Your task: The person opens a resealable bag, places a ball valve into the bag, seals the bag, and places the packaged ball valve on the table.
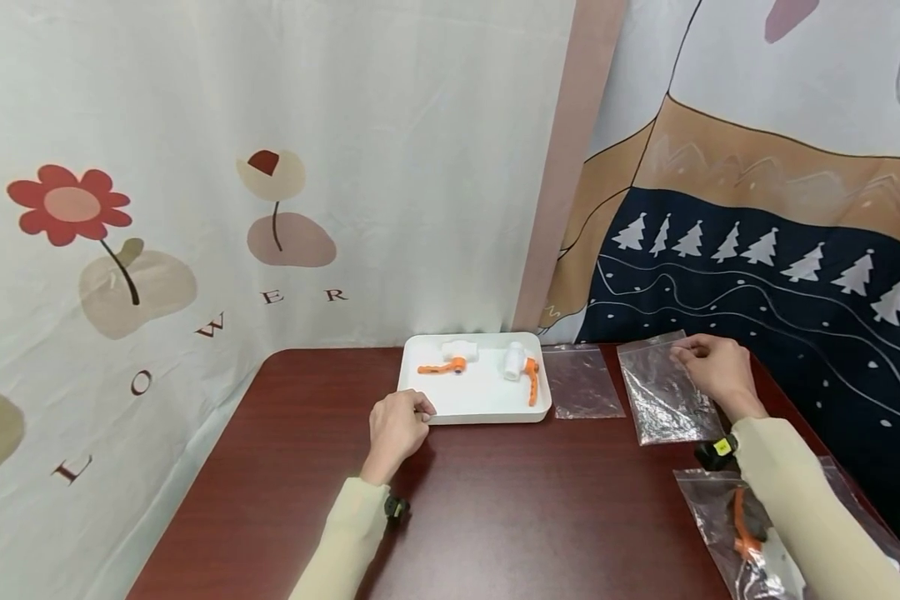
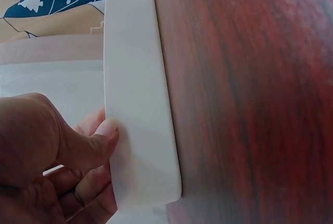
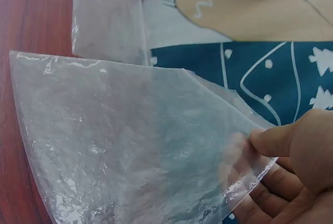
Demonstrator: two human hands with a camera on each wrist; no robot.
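Note:
A white tray stands at the back of the table, bearing two white pipe-like fittings, a left one and a right one, each with an orange handle. My left hand grips the tray's near left rim; in the left wrist view the thumb presses the white wall. Over at the right, my right hand pinches one edge of a clear plastic bag, which looks flat with nothing visible inside. Fingertips show through the film in the right wrist view.
Another clear bag lies flat between the tray and the held bag. Nearer, at the right, a clear bag contains an orange-handled piece, partly hidden by the right sleeve. A printed curtain hangs behind the table.

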